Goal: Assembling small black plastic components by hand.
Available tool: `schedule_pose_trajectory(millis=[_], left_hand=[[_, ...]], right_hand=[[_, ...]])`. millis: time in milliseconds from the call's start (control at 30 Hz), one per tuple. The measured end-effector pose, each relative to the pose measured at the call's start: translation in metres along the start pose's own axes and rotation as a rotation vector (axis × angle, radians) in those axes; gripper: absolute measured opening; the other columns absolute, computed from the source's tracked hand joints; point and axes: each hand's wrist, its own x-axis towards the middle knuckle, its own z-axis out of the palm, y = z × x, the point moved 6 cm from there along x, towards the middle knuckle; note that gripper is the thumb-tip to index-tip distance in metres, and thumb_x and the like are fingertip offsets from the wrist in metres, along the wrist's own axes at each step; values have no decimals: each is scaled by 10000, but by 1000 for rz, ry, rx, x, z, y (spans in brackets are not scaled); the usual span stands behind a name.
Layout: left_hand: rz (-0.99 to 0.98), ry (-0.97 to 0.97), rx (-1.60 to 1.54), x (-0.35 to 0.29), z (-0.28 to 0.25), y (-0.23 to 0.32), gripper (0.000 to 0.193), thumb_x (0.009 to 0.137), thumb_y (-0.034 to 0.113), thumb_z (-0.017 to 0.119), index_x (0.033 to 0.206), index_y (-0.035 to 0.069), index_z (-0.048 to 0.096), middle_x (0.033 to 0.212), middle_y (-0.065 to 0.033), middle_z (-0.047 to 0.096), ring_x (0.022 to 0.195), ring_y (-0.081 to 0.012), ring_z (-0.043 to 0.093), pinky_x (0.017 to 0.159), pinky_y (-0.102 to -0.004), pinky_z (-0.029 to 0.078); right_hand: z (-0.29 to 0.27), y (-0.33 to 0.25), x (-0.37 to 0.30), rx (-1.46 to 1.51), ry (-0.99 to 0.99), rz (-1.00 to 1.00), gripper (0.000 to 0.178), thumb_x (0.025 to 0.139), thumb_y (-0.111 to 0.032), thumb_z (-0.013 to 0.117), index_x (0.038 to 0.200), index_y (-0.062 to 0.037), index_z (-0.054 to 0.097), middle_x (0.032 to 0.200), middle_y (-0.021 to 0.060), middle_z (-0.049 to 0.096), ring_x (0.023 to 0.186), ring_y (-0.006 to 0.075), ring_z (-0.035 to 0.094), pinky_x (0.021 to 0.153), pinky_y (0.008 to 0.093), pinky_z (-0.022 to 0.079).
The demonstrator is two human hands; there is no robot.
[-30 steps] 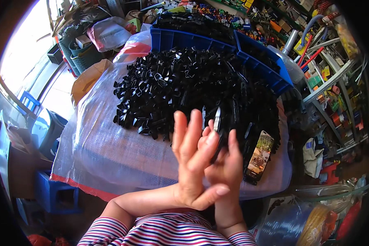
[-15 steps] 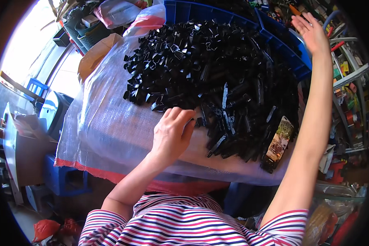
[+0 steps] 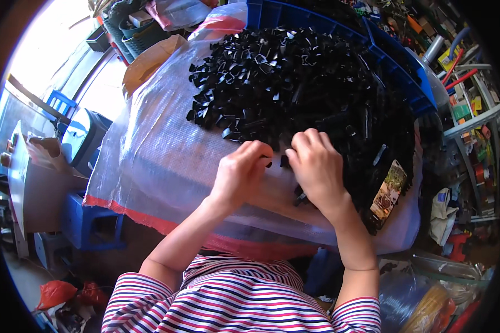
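My left hand [image 3: 240,171] is closed in a pinch over the near edge of the pile, with a small black piece [image 3: 269,163] showing at its fingertips. Beside it, my right hand [image 3: 318,169] has its fingers curled down and pressed together; its fingertips are hidden, and what they hold cannot be made out. A dark bit shows by its thumb. Ahead of both hands spreads a heap of small bent black clips [image 3: 250,66], with longer black strips [image 3: 368,123] at its right. All of it lies on a whitish woven plastic sheet [image 3: 150,141] with a red hem.
Blue plastic bins [image 3: 403,72] border the heap at the back and right. A phone-shaped flat thing with a picture on it [image 3: 388,191] lies on the right edge of the pile. A blue stool [image 3: 94,219] stands at the left, and a cluttered metal rack [image 3: 475,119] at the right.
My right hand has come down from the blue bins at the far right to beside my left hand, its spread fingers now curled. The view has shifted slightly.
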Motion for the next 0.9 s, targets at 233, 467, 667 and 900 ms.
schedule_pose_trajectory(millis=[233,467,667,900], left_hand=[[-534,-224,-1007,-16,7,-23,218,846,77,593,1058,30,589,934,-49,613,787,-94,576,699,-213,480],[-724,-282,-1431,-24,33,-5,189,878,95,547,1037,-3,581,951,-59,610,795,-106,582,693,-216,487],[-642,-217,-1202,-21,32,-4,168,880,126,559,989,10,616,851,-37,603,681,-80,541,627,-194,458],[-469,-135,-873,-18,23,5,175,873,139,579,979,12,637,777,6,572,635,-59,523,581,-185,434]], right_hand=[[-34,-6,-34,811,-12,274,419,726,-218,747,1051,-29,562,761,21,544,678,100,508,648,212,434],[-20,-15,-61,930,85,339,283,838,-205,631,1045,-16,591,875,81,626,750,140,573,703,240,456],[-30,-4,-74,799,142,385,198,884,-180,565,946,8,570,769,88,598,645,164,573,564,237,442],[-21,-5,-74,821,1,390,187,883,-181,565,913,4,569,707,107,569,570,186,544,521,269,425]])
